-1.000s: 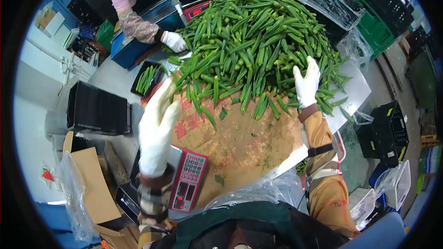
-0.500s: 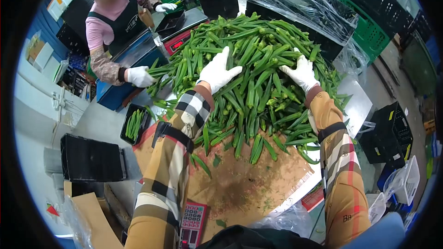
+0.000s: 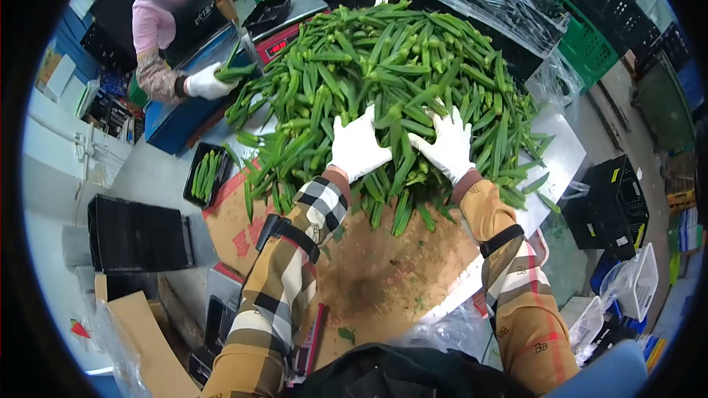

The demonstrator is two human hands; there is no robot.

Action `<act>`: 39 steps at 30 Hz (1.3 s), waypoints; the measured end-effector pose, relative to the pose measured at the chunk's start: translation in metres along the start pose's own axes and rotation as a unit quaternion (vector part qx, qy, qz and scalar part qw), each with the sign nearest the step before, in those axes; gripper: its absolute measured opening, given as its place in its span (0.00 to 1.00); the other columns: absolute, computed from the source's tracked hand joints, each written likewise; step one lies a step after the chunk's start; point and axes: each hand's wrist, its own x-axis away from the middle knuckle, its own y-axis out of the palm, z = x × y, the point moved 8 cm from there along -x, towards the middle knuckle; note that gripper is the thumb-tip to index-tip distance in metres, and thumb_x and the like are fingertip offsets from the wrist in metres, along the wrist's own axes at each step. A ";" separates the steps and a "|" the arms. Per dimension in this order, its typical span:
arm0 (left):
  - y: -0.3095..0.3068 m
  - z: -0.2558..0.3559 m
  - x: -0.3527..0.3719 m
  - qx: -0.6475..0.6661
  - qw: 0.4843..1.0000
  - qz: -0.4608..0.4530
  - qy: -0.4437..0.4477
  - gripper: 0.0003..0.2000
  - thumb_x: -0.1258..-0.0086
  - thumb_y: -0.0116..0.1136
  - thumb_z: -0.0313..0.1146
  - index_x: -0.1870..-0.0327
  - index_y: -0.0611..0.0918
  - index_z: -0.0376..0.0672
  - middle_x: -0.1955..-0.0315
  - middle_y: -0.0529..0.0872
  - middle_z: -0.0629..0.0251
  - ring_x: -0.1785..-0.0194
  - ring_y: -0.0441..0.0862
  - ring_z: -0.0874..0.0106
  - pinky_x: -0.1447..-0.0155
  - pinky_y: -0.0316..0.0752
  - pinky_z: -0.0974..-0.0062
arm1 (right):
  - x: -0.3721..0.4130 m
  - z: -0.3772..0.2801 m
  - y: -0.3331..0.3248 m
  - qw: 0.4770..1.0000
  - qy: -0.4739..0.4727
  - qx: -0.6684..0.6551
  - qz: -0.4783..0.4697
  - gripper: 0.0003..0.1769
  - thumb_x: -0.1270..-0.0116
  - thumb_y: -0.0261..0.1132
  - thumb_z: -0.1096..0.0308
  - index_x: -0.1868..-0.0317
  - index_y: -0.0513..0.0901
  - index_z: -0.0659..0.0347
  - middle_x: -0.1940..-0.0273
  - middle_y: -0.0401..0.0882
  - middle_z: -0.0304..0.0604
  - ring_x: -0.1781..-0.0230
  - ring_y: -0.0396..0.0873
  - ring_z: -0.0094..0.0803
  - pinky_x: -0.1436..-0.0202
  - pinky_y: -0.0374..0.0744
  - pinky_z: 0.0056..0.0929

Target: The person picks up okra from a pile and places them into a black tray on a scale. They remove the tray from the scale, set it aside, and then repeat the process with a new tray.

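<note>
Okra pods [image 3: 413,51], green, loose, in quantity: lying heaped directly ahead, on a cardboard sheet [image 3: 398,280] with red print, itself covering part of a metal tabletop [image 3: 564,144].

Left hand [image 3: 359,146], white-gloved: resting against the near face of the heap, thumb pointing toward its partner. Grip: released, thumb and fingers standing apart, no pod visibly being clasped.

Right hand [image 3: 448,144], white-gloved: resting near the left, fingers splayed among the pods. Grip: likewise released. Several pods are lying between the two hands; whether both palms are pressing them together, one cannot tell.

Black tray [image 3: 189,191], one, holding a short row of okra: sitting to the left of the heap, near the sheet's edge.

Co-worker's gloved hand [image 3: 210,82]: holding a few pods beside the heap, near a red-fronted weighing scale [image 3: 279,46] whose display is glowing.

Step in hand, by judgement: both hands are working the loose pods at the heap's near side, nothing visibly being lifted clear.

Next move, by judgement: calling for fingers curling behind the pods with light, even pressure, lest neighbours be sliding down
</note>
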 end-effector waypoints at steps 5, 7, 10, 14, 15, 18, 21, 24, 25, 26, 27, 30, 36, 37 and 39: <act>0.034 0.010 0.077 -0.168 0.974 0.032 0.147 0.46 0.45 0.67 0.58 0.24 0.68 0.49 0.30 0.74 0.62 0.26 0.68 0.62 0.24 0.47 0.30 | 0.074 -0.024 0.015 0.995 -0.042 0.052 -0.077 0.42 0.44 0.69 0.37 0.31 0.77 0.45 0.20 0.57 0.36 0.22 0.52 0.61 0.25 0.52 0.75; 0.052 0.004 0.112 -0.213 0.968 0.017 0.134 0.40 0.40 0.60 0.59 0.25 0.69 0.53 0.26 0.69 0.62 0.24 0.63 0.59 0.25 0.46 0.28 | 0.108 -0.030 0.020 0.994 -0.081 0.054 -0.041 0.42 0.45 0.69 0.38 0.30 0.77 0.45 0.19 0.55 0.34 0.22 0.51 0.62 0.26 0.52 0.76; 0.061 -0.001 0.160 -0.177 0.978 -0.060 0.097 0.37 0.33 0.49 0.62 0.23 0.68 0.57 0.20 0.59 0.64 0.20 0.56 0.53 0.25 0.43 0.28 | 0.148 -0.051 0.028 0.985 -0.122 0.079 -0.097 0.45 0.47 0.72 0.40 0.28 0.74 0.43 0.18 0.52 0.34 0.21 0.49 0.60 0.25 0.46 0.77; 0.061 -0.023 0.206 -0.180 0.979 -0.088 0.019 0.48 0.35 0.52 0.64 0.17 0.51 0.52 0.22 0.60 0.55 0.20 0.54 0.48 0.24 0.46 0.30 | 0.199 -0.068 0.041 0.978 -0.161 0.067 -0.114 0.50 0.50 0.75 0.41 0.25 0.70 0.43 0.20 0.57 0.38 0.21 0.51 0.58 0.24 0.40 0.78; 0.058 -0.021 0.219 -0.180 0.978 -0.101 0.004 0.48 0.36 0.53 0.64 0.17 0.51 0.51 0.22 0.60 0.54 0.20 0.53 0.47 0.24 0.46 0.30 | 0.207 -0.070 0.040 0.979 -0.157 0.055 -0.121 0.52 0.53 0.77 0.43 0.25 0.69 0.44 0.21 0.58 0.40 0.22 0.51 0.58 0.24 0.40 0.77; 0.066 -0.018 0.263 -0.229 0.969 -0.094 -0.001 0.50 0.36 0.54 0.64 0.17 0.51 0.49 0.21 0.59 0.53 0.19 0.51 0.44 0.24 0.48 0.31 | 0.223 -0.073 0.033 0.971 -0.189 0.045 -0.143 0.56 0.53 0.79 0.48 0.23 0.64 0.43 0.22 0.60 0.41 0.23 0.55 0.57 0.23 0.40 0.77; 0.078 -0.007 0.304 -0.192 0.979 -0.068 -0.009 0.47 0.34 0.56 0.61 0.18 0.54 0.47 0.20 0.56 0.52 0.19 0.50 0.43 0.25 0.47 0.30 | 0.253 -0.077 0.027 0.958 -0.226 0.079 -0.156 0.56 0.52 0.78 0.51 0.22 0.62 0.44 0.22 0.59 0.41 0.23 0.55 0.57 0.22 0.39 0.75; 0.091 0.009 0.333 -0.234 0.962 -0.139 -0.007 0.34 0.35 0.60 0.49 0.26 0.72 0.49 0.19 0.52 0.50 0.18 0.45 0.44 0.24 0.45 0.28 | 0.293 -0.070 0.038 0.956 -0.233 0.044 -0.172 0.55 0.51 0.78 0.56 0.21 0.62 0.44 0.21 0.58 0.41 0.19 0.46 0.60 0.21 0.43 0.70; 0.090 0.015 0.342 -0.209 0.971 -0.118 -0.013 0.33 0.37 0.61 0.48 0.28 0.75 0.50 0.19 0.51 0.50 0.17 0.44 0.44 0.25 0.44 0.28 | 0.302 -0.066 0.039 0.960 -0.222 0.026 -0.170 0.54 0.51 0.78 0.57 0.22 0.63 0.43 0.21 0.58 0.40 0.19 0.44 0.61 0.20 0.44 0.69; 0.091 0.019 0.351 -0.182 0.977 -0.112 -0.016 0.37 0.38 0.62 0.48 0.25 0.71 0.48 0.19 0.50 0.52 0.17 0.42 0.44 0.24 0.45 0.29 | 0.307 -0.061 0.042 0.960 -0.220 0.019 -0.173 0.54 0.51 0.77 0.58 0.22 0.63 0.43 0.21 0.58 0.41 0.19 0.44 0.61 0.20 0.46 0.67; 0.092 0.022 0.359 -0.166 0.980 -0.107 -0.017 0.38 0.38 0.63 0.48 0.24 0.69 0.47 0.19 0.50 0.52 0.17 0.42 0.43 0.24 0.46 0.30 | 0.311 -0.058 0.040 0.960 -0.217 0.012 -0.175 0.53 0.51 0.77 0.58 0.22 0.64 0.43 0.21 0.58 0.41 0.19 0.43 0.61 0.20 0.47 0.66; 0.096 0.025 0.379 -0.105 0.985 -0.129 -0.036 0.44 0.36 0.64 0.48 0.20 0.60 0.43 0.19 0.51 0.55 0.17 0.42 0.43 0.23 0.48 0.33 | 0.314 -0.048 0.032 0.960 -0.212 -0.010 -0.181 0.51 0.49 0.73 0.64 0.22 0.64 0.42 0.21 0.58 0.41 0.19 0.46 0.60 0.20 0.51 0.57; 0.067 0.020 0.419 0.092 0.994 -0.056 -0.022 0.25 0.27 0.58 0.37 0.30 0.75 0.41 0.25 0.67 0.56 0.20 0.56 0.51 0.21 0.57 0.50 | 0.311 -0.043 0.027 0.964 -0.173 -0.058 -0.196 0.43 0.43 0.67 0.64 0.24 0.68 0.46 0.22 0.61 0.40 0.21 0.51 0.61 0.22 0.54 0.57; 0.057 0.020 0.422 0.135 0.991 -0.023 -0.008 0.23 0.26 0.57 0.35 0.31 0.77 0.42 0.26 0.70 0.56 0.21 0.60 0.51 0.21 0.60 0.54 | 0.309 -0.042 0.028 0.966 -0.155 -0.059 -0.200 0.41 0.42 0.67 0.64 0.25 0.69 0.47 0.22 0.63 0.40 0.22 0.52 0.61 0.22 0.54 0.58; 0.037 -0.002 0.437 0.230 0.965 0.070 -0.107 0.17 0.24 0.56 0.30 0.37 0.82 0.41 0.37 0.82 0.56 0.29 0.74 0.58 0.25 0.68 0.64 | 0.304 -0.049 0.010 0.978 -0.156 -0.051 -0.130 0.30 0.38 0.67 0.62 0.33 0.78 0.55 0.32 0.77 0.45 0.32 0.71 0.57 0.30 0.70 0.50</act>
